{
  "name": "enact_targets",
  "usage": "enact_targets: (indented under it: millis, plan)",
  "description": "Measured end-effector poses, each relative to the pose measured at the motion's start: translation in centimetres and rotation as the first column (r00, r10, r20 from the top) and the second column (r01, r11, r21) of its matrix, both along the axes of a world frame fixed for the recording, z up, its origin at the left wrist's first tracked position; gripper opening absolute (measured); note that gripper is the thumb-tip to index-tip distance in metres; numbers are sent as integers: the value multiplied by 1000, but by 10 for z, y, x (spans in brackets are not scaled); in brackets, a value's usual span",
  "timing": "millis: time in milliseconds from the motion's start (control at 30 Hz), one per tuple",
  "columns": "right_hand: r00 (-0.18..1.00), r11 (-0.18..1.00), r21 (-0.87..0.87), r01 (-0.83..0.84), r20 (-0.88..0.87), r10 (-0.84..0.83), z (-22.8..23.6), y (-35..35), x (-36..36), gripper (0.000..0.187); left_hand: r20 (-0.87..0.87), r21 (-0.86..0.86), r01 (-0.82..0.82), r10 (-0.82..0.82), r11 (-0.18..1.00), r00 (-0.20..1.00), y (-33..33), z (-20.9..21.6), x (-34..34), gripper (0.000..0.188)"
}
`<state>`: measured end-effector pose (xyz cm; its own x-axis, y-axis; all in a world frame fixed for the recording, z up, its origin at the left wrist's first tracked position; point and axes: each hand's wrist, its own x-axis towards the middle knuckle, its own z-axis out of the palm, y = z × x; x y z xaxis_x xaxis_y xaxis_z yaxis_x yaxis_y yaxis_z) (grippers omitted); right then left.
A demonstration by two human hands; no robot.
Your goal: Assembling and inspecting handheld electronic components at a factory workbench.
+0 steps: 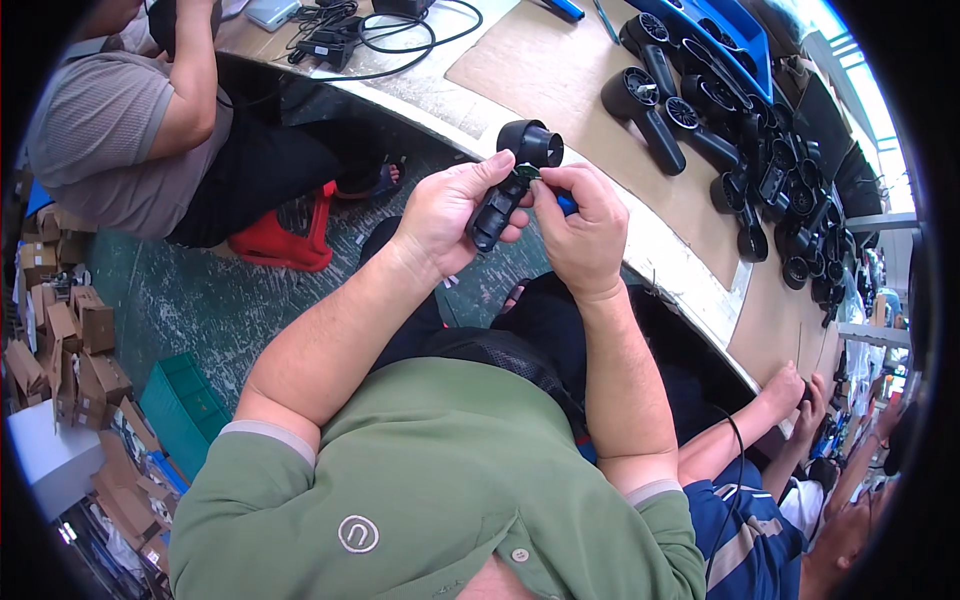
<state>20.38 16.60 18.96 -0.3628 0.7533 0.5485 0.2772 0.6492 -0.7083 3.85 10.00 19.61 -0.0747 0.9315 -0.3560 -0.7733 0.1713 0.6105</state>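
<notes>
My left hand [440,215] is closed around the handle of a black handheld fan housing [492,214], held over my lap near the table edge. Its round head [530,143] points up and away from me. Where the head meets the handle, a small green circuit board [527,171] shows. The thumb and index finger of my right hand [588,230] pinch at this board's edge. Something blue [567,204] peeks out beside my right fingers; its kind is hidden.
Several black fan housings [655,130] are heaped on the table [530,65] at the right, by a blue bin [765,65]. Black cables and an adapter [330,45] lie at the far left. A red stool [300,240], a green crate [183,410] and co-workers on both sides surround me.
</notes>
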Motion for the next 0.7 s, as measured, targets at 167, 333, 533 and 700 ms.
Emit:
enact_targets:
  millis: [167,333,533,700]
  plan:
    - [1000,999,32,9,21,-10,1,0,-3,12,14,18,6,-7,1000,1000,0,-3,-3,29]
    - [998,997,77,10,62,-15,9,0,-7,10,25,41,20,-21,999,999,0,-5,-7,27]
    - [995,995,99,18,98,-28,12,0,-9,9,7,57,53,-54,997,999,1,-7,-12,26]
    - [995,993,116,6,98,-17,5,0,-12,10,39,100,74,-78,992,996,-1,-14,-18,25]
